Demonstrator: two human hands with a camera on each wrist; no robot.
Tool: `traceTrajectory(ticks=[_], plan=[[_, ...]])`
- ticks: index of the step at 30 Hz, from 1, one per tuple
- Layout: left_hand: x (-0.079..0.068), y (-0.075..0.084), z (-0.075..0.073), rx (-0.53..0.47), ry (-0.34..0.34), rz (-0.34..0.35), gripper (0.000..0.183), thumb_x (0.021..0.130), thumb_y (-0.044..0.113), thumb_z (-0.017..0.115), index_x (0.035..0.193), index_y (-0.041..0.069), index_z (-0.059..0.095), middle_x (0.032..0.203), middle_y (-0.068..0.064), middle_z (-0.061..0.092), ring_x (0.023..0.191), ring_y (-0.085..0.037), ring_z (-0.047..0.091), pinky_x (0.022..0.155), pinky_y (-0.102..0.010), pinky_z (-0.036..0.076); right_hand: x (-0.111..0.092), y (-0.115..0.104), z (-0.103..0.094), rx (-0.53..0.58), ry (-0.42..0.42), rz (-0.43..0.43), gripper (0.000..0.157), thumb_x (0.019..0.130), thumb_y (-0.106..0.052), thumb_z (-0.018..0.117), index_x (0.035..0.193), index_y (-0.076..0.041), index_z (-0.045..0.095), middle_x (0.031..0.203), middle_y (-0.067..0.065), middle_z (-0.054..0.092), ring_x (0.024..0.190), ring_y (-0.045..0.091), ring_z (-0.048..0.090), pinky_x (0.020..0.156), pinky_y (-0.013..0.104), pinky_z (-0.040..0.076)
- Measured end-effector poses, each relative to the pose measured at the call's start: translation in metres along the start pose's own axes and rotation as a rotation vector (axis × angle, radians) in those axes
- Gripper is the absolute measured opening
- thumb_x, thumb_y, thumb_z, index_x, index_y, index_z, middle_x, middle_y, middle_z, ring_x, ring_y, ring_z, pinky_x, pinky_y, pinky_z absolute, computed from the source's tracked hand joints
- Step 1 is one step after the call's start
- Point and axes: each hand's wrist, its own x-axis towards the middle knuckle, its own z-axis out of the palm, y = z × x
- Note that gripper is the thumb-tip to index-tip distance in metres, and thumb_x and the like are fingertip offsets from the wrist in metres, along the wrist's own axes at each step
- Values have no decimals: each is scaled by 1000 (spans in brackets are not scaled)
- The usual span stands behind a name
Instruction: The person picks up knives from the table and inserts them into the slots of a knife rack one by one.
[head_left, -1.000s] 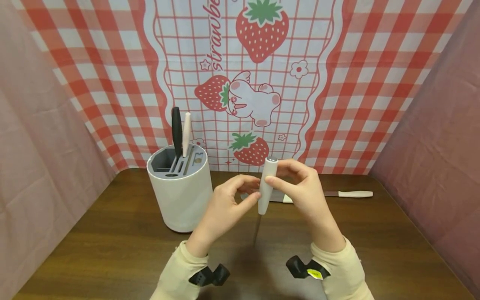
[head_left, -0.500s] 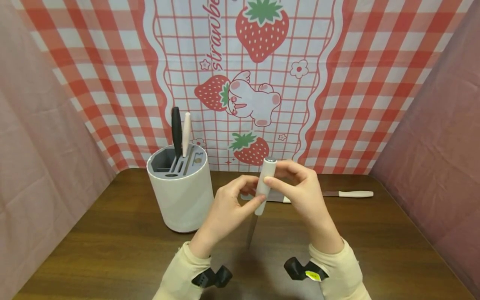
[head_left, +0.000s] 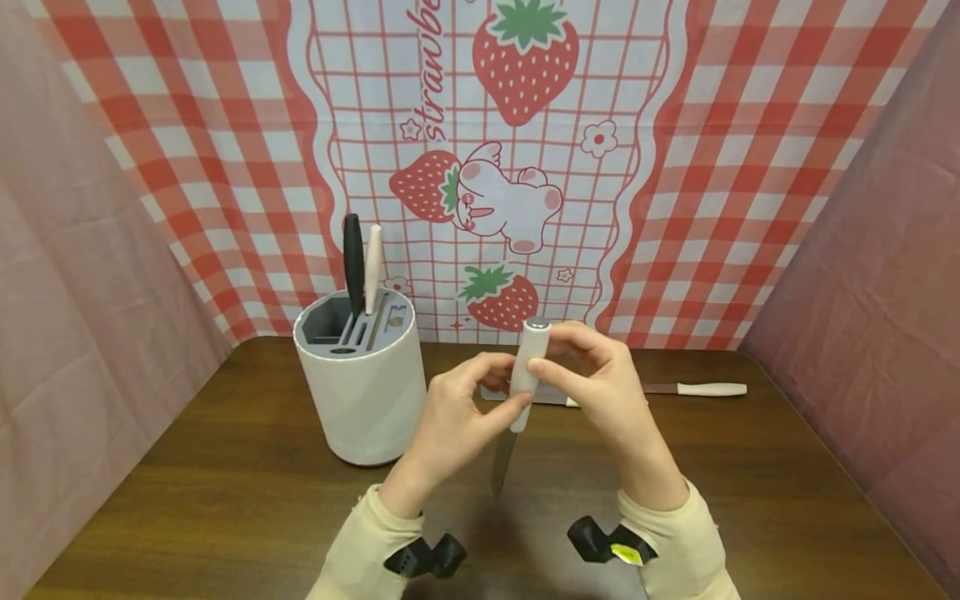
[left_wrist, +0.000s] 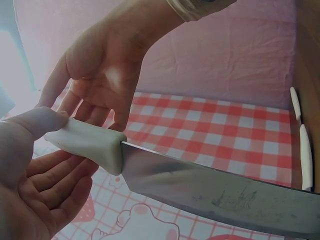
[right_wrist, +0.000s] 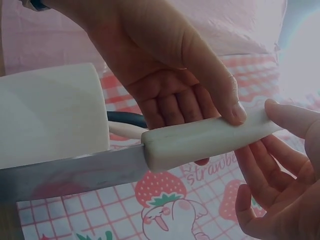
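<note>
A kitchen knife with a white handle hangs point down over the table, its blade tilted slightly left at the tip. My left hand pinches the lower part of the handle between thumb and fingers. Higher up, near the metal end cap, my right hand pinches the same handle. In the left wrist view the broad, marked blade reaches to the right from the handle. The right wrist view shows both thumbs on the handle; the blade tip lies outside that view.
A white round knife block stands left of my hands, with a black-handled knife and a pale-handled one in it. Behind my hands lie a white-handled knife and another blade, partly hidden.
My left hand has moved slightly right, and its thumb now lies across the handle. The knife has shifted a little left and turned, so more of the blade's side shows.
</note>
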Motion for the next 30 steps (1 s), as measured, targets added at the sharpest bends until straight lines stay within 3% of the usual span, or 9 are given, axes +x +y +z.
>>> traceTrajectory(ticks=[6,20,30], plan=[[-1,1,-1,30,-4,14,28,77,19,72,102,10,63,84,2,65,74,-8,61,67,-20,48,0,0,0,-1,-9,-11,23,78,1,67,99,-9,66,89,-4,66,88,13,61,87,28,44],[-2,4,-3,74,-4,52,30,77,16,71,105,7,62,89,-1,65,78,-8,61,70,-20,49,0,2,-2,98,-46,-91,27,80,4,63,101,-12,66,89,-2,67,85,12,62,77,26,50],[-3,4,-8,78,9,45,31,76,13,68,107,7,61,90,-1,64,78,-9,60,69,-20,49,-3,7,-5,112,-43,-50,21,83,1,60,99,-12,67,90,-3,67,86,11,62,76,26,51]])
